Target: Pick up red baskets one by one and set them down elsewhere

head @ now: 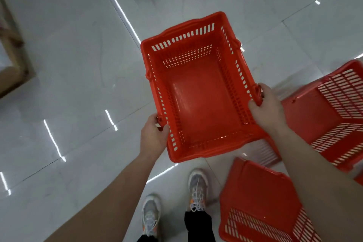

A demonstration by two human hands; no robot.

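Your forearms are reaching down over your sneakers [197, 188] and the glossy tiled floor [78, 65], your left hand [153, 137] and right hand [265, 108] gripping opposite rims of a red shopping basket [198, 100] (upright, empty), which you are holding above the floor. Two more red baskets [322, 112] are lying tipped just to your right.
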